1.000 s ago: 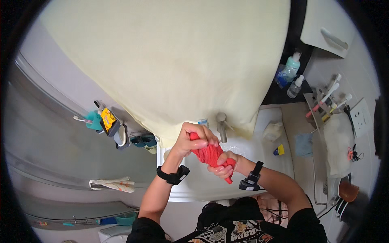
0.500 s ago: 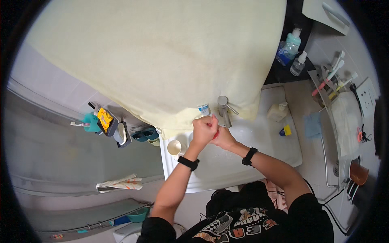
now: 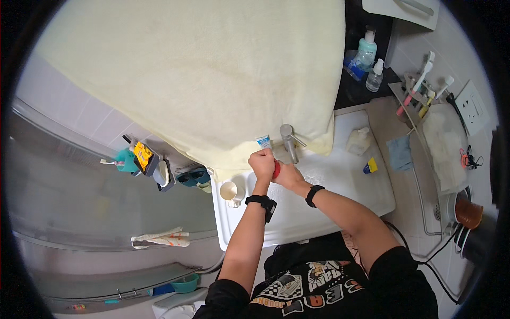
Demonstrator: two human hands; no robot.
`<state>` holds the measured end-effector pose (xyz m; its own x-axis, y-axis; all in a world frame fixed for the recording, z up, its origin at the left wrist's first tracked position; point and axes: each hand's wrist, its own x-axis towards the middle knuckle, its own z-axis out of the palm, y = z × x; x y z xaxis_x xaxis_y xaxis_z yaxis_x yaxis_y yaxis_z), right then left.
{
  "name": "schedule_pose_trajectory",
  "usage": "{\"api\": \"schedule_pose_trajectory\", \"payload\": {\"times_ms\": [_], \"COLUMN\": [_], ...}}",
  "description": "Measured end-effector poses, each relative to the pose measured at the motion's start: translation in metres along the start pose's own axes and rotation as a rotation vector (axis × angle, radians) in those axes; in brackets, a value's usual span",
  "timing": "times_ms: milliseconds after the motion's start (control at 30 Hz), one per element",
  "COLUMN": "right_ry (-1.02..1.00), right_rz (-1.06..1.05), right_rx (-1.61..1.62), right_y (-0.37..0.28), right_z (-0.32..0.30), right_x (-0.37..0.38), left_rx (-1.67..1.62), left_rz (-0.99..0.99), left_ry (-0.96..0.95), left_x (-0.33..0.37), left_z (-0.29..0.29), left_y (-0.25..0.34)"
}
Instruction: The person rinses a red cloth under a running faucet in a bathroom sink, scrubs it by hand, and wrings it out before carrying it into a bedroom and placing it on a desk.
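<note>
Over the white sink (image 3: 340, 186), my left hand (image 3: 262, 164) and my right hand (image 3: 289, 175) are pressed together, fingers closed, in front of the faucet (image 3: 287, 139). Between them shows a small red object (image 3: 276, 169); most of it is covered, so its kind cannot be told. A white tube with a blue label (image 3: 263, 141) stands just beyond my left hand. To the left, a white mug (image 3: 229, 191) sits on the sink's rim. Each wrist wears a black band.
A pale yellow towel (image 3: 212, 80) hangs behind the faucet. On the sink's right side are a pump bottle (image 3: 359, 141) and a small yellow-and-blue item (image 3: 370, 166). Further right, a shelf holds toothbrushes (image 3: 422, 80). A spray bottle (image 3: 374, 77) stands on the black ledge.
My hands have turned about each other; the left is now knuckles-up, and more of the red object shows. The whole view has shifted slightly.
</note>
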<state>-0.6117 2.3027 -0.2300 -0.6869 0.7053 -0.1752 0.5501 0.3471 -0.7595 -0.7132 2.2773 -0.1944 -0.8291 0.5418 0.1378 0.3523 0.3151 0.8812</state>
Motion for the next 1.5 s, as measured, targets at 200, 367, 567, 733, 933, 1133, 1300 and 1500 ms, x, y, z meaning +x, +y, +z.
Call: {"api": "schedule_pose_trajectory", "payload": {"times_ms": [200,367,567,733,933,1133,1300,1500], "right_ry": [-0.046,-0.058,-0.583,-0.954,-0.987,-0.853,-0.605,-0.525], "right_rz": [0.134,0.188,0.381,0.383,0.310,0.361,0.543,0.143], "right_rx": [-0.055,0.041,0.370,0.883,0.870,0.866,0.611,-0.176], "right_y": [0.001,0.028,0.077,0.105,0.128,0.157,0.236,0.249], "right_z": [0.009,0.039,0.039,0.041,0.084,0.111,0.102,0.122], "right_x": [-0.001,-0.012,-0.021,-0.001,0.032,0.037,0.048,0.080], "left_rx": [0.103,0.305,0.184,-0.817,-1.058,-1.000,-1.103,-1.223], "left_rz": [-0.015,-0.035,-0.223,-0.615,-0.762,-0.956,-0.943,-0.889], "left_ry": [0.035,-0.092,-0.188,-0.340,-0.391,0.118,0.222,0.295], "left_x": [0.000,-0.012,-0.046,-0.050,-0.068,-0.060,-0.059,-0.068], "left_z": [0.012,0.027,0.033,0.000,0.017,0.004,-0.041,-0.086], "left_y": [-0.022,-0.058,-0.101,-0.141,-0.183,-0.223,-0.258,-0.294]}}
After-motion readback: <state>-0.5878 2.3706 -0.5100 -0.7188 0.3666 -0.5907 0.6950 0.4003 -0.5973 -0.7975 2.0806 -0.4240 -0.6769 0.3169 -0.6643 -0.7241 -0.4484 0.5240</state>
